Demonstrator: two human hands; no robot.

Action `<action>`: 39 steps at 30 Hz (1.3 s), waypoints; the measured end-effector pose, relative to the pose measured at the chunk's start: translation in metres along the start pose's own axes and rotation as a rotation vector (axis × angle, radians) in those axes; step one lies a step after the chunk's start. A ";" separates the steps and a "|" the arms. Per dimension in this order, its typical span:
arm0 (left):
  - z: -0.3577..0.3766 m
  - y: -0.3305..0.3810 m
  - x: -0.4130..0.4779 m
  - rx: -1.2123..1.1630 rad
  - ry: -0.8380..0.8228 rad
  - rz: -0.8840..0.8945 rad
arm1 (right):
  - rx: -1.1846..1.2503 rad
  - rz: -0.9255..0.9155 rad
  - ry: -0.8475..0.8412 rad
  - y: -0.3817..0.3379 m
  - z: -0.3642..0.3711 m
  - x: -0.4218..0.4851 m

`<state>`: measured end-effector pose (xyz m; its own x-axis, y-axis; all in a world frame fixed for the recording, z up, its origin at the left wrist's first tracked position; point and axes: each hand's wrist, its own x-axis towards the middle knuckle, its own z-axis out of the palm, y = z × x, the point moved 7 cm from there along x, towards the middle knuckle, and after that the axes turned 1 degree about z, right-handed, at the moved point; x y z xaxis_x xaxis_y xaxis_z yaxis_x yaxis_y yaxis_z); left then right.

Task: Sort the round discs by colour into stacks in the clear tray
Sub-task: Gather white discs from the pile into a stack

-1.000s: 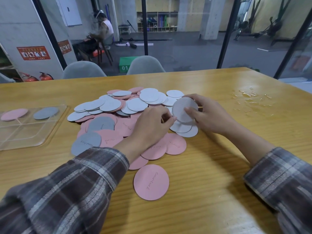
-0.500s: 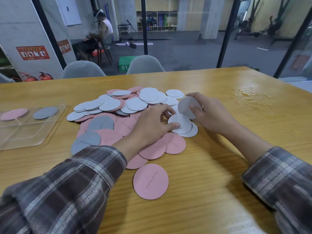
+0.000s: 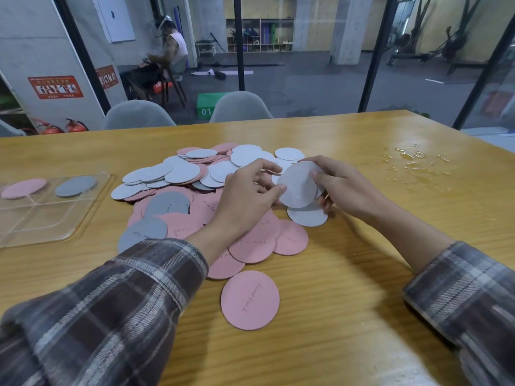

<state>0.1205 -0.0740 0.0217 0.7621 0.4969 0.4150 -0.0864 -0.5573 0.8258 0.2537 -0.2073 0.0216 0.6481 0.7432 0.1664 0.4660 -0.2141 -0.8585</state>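
A heap of pink, white and grey round discs [image 3: 178, 190] lies mid-table. My right hand [image 3: 342, 188] holds a small stack of white discs [image 3: 297, 185] tilted above the heap's right edge, thumb on the top face. My left hand [image 3: 250, 196] pinches the left rim of that same stack with thumb and fingers. Another white disc [image 3: 306, 217] lies flat just beneath. One pink disc [image 3: 250, 300] sits alone nearer to me. The clear tray [image 3: 41, 215] at the left has a pink disc [image 3: 23, 188] and a grey disc [image 3: 75, 186] in its two far compartments.
The wooden table [image 3: 362, 274] has a patch of spilled liquid or clear scraps [image 3: 415, 162] at the far right. Two grey chairs [image 3: 239, 107] stand behind the far edge. Beyond the glass, a person sits at a distance.
My left hand lifted off the heap with a white disc and brought it against the discs in my right hand; both hands now hold the stack together.
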 end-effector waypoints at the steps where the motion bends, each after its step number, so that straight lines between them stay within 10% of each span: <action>1: 0.000 0.001 0.000 -0.005 0.004 -0.001 | 0.017 -0.004 -0.011 -0.001 0.002 0.000; 22: 0.029 -0.008 -0.002 0.502 -0.303 0.135 | -0.344 -0.088 0.154 0.002 -0.018 0.001; 39: -0.001 -0.010 0.004 -0.033 0.003 -0.062 | -0.052 -0.003 -0.008 0.003 -0.002 -0.001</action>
<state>0.1243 -0.0655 0.0152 0.7644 0.5320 0.3641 -0.0605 -0.5032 0.8621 0.2555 -0.2092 0.0201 0.6421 0.7488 0.1645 0.4984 -0.2446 -0.8317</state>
